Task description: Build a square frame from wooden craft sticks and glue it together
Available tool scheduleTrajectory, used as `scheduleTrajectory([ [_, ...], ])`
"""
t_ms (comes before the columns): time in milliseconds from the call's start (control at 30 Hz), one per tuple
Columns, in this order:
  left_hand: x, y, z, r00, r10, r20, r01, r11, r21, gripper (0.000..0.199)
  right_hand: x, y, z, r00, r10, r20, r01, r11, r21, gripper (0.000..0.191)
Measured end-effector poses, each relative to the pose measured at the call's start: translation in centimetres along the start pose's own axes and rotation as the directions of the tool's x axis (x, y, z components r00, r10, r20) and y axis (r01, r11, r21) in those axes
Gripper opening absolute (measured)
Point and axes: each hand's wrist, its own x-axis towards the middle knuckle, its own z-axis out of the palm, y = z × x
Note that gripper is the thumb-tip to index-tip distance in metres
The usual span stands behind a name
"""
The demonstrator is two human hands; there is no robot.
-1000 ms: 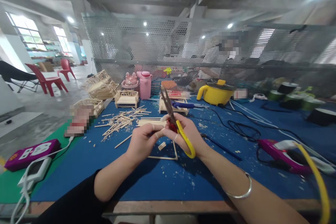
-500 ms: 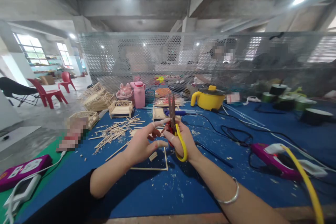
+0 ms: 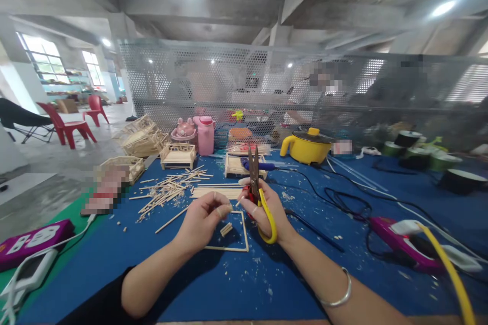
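My right hand (image 3: 269, 208) is wrapped round yellow-handled scissors (image 3: 267, 208), their dark blades pointing up and slightly apart. A small pale stick end (image 3: 239, 202) shows at its fingertips. Left of it, my left hand (image 3: 206, 217) is pinched closed over the table; whatever its fingertips hold is too small to make out. Beneath the hands lies a thin wooden stick frame (image 3: 245, 231), with a few short stick pieces (image 3: 226, 229) inside it. Loose wooden sticks (image 3: 168, 193) are heaped to the left, and longer sticks (image 3: 217, 191) lie side by side behind my left hand.
Small wooden stick beds (image 3: 178, 156) stand at the back left, beside a pink jug (image 3: 206, 135). A yellow pot (image 3: 309, 146) is at the back right. Black cables cross the blue table (image 3: 305, 284) toward a purple power strip (image 3: 400, 241). A person works behind the mesh screen.
My left hand has drawn back from the scissors, and its fingers have closed into a pinch. The scissor blades look slightly more parted. The view has shifted a little.
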Motion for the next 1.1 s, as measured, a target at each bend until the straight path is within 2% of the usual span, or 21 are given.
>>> scheduleTrajectory([
  [267, 0.0, 0.3, 0.1, 0.998, 0.052, -0.027, -0.054, 0.997, -0.059, 0.016, -0.1, -0.4, -0.1, 0.999, -0.038, -0.018, 0.038, 0.999, -0.021, 0.031],
  [533, 0.2, 0.5, -0.1, 0.995, -0.012, -0.096, -0.002, 0.989, -0.146, 0.021, -0.1, -0.6, 0.0, 0.997, -0.036, -0.064, 0.035, 0.999, -0.014, 0.031],
  [600, 0.1, 0.7, -0.1, 0.993, -0.057, -0.100, 0.039, 0.984, -0.171, 0.034, -0.1, -0.6, 0.1, 0.998, -0.021, -0.067, 0.021, 1.000, 0.005, 0.032],
  [667, 0.0, 0.8, 0.0, 0.992, -0.088, -0.095, 0.069, 0.979, -0.192, 0.061, -0.1, -0.7, 0.1, 0.998, -0.014, -0.067, 0.015, 1.000, 0.018, 0.032],
  [733, -0.1, 0.8, 0.0, 0.992, -0.087, -0.089, 0.069, 0.980, -0.186, 0.077, -0.2, -0.8, 0.2, 0.998, -0.013, -0.066, 0.014, 1.000, 0.023, 0.032],
  [933, 0.0, 0.0, 0.0, 0.999, -0.033, -0.016, 0.030, 0.984, -0.174, 0.062, -0.4, -0.9, 0.2, 0.999, -0.019, -0.046, 0.021, 0.999, 0.040, 0.032],
  [1100, -0.1, -0.4, 0.0, 0.996, -0.058, 0.070, 0.075, 0.960, -0.269, 0.069, -0.3, -0.7, -0.1, 0.994, -0.057, -0.089, 0.060, 0.998, 0.032, 0.031],
])
